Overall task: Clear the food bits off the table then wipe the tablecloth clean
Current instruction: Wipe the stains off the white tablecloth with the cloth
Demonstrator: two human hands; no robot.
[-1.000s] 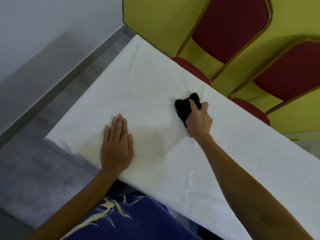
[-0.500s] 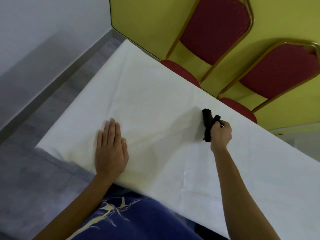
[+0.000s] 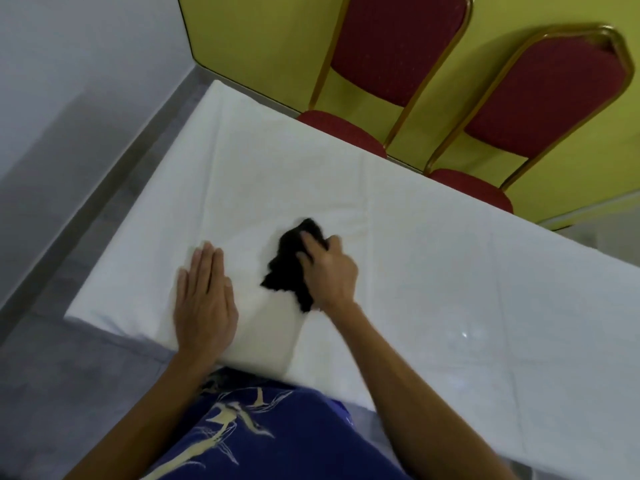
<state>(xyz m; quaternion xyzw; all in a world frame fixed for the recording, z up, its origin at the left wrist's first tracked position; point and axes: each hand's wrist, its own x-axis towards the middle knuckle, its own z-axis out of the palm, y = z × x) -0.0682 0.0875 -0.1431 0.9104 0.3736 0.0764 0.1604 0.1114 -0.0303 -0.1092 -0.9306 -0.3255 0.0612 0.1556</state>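
Fingers (image 3: 207,268) of the left hand (image 3: 204,306) lie straight and together, palm flat on the white tablecloth (image 3: 450,278) near its close edge. At this hand's 3 o'clock, the right hand (image 3: 332,275) curls its fingers (image 3: 306,245) round a crumpled black cloth (image 3: 287,271), which lies on the tablecloth. Beyond the far edge, a red chair (image 3: 391,50) stands at the cloth's 12 o'clock and a second red chair (image 3: 547,95) at its 1 o'clock.
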